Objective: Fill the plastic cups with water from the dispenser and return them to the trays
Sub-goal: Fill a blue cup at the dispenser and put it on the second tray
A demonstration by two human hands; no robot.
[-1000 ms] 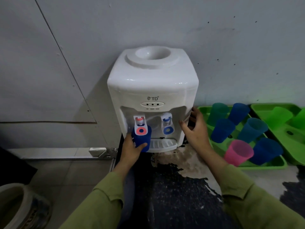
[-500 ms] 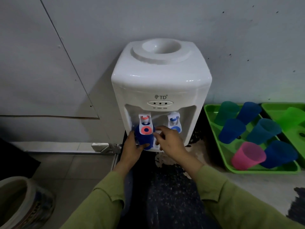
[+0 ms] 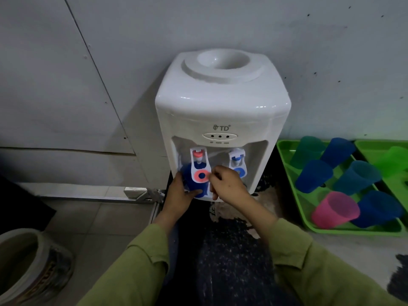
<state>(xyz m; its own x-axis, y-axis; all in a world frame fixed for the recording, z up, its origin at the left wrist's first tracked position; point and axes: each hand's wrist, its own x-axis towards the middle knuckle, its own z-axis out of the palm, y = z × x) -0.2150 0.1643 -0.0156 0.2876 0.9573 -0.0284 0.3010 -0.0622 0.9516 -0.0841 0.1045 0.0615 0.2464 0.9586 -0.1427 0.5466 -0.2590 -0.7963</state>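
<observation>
2 green sleeves (image 3: 136, 268) reach forward from the bottom edge over a dark speckled desk (image 3: 231, 250) with pale worn patches. Low on the left, on the tiled floor (image 3: 99, 217), stands a glazed pot (image 3: 33, 268), only partly in view. The left hand (image 3: 179, 196) wraps its fingers round a blue cup (image 3: 187, 175), thumb across the front, and holds it in the dispenser's recess directly beneath the red tap lever (image 3: 200, 171), so the lever's white paddle covers part of the cup. The right hand (image 3: 229, 184) is clenched, thumb and forefinger pinching the right edge of that paddle; whether water is running cannot be told. Just right of it is the blue tap (image 3: 237, 162), partly hidden by the right hand. Both taps belong to the white dispenser (image 3: 220, 102), which stands on the desk against a grey wall (image 3: 309, 40) and has an open round well on top. To the right, near the dispenser, a green tray (image 3: 353, 231) carries 6 cups: 1 pink cup (image 3: 335, 209) nearest, with 3 blue and 2 teal around and behind it. A second green tray (image 3: 371, 146) lies just beside it, cut off by the frame edge.
</observation>
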